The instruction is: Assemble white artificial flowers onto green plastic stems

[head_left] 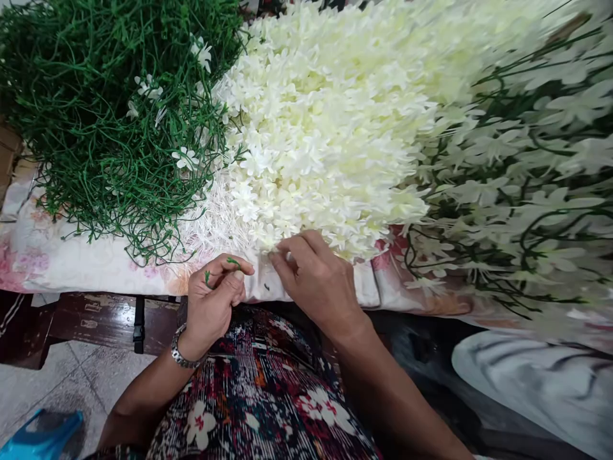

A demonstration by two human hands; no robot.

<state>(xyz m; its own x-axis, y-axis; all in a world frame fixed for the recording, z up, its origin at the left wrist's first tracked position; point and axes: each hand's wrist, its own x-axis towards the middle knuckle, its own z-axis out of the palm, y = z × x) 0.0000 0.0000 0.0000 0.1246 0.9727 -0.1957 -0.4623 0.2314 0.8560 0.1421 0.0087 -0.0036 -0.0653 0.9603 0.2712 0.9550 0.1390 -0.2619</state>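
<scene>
My left hand (215,297), with a metal watch on its wrist, is closed on a green plastic stem (232,262) whose small tips stick out between the fingers. My right hand (318,275) has its thumb and fingertips pinched together at the front edge of a big heap of white flowers (330,128); what is between them, if anything, is too small to make out. Behind my left hand lie thin white stamens (215,217) and a tangled pile of green stems (110,115) with a few white flowers on it.
Assembled white flowers on green stems (502,191) spread over the right side. A flowered cloth (96,265) covers the surface under the piles. A blue plastic object (45,434) stands on the tiled floor at lower left.
</scene>
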